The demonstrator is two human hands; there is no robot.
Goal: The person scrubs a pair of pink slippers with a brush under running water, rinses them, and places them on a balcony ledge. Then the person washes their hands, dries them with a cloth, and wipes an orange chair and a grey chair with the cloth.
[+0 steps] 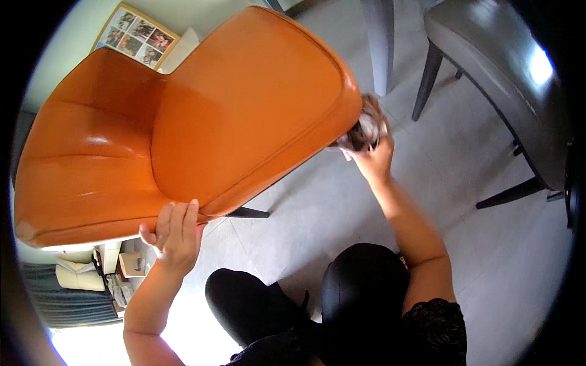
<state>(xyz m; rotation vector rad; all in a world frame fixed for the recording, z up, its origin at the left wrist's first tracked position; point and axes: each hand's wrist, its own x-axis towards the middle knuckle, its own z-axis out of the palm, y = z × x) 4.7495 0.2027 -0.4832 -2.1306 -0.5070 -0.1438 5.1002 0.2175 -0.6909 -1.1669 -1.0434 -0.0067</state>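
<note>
An orange leather-look chair stands before me, its backrest at the left and its seat stretching to the right. My left hand rests against the chair's near side where backrest and seat meet, fingers stretched out and holding nothing. At the seat's front corner, my right hand is closed around a crumpled brown and whitish cloth, pressed close to the edge of the seat. The cloth is a little blurred. Part of that hand's fingers is hidden behind it. One dark chair leg shows under the seat.
A dark grey chair with black legs stands at the right. Near the top is a grey table leg. A framed photo collage leans behind the orange chair. Shelves with a box and a dark curtain are at lower left.
</note>
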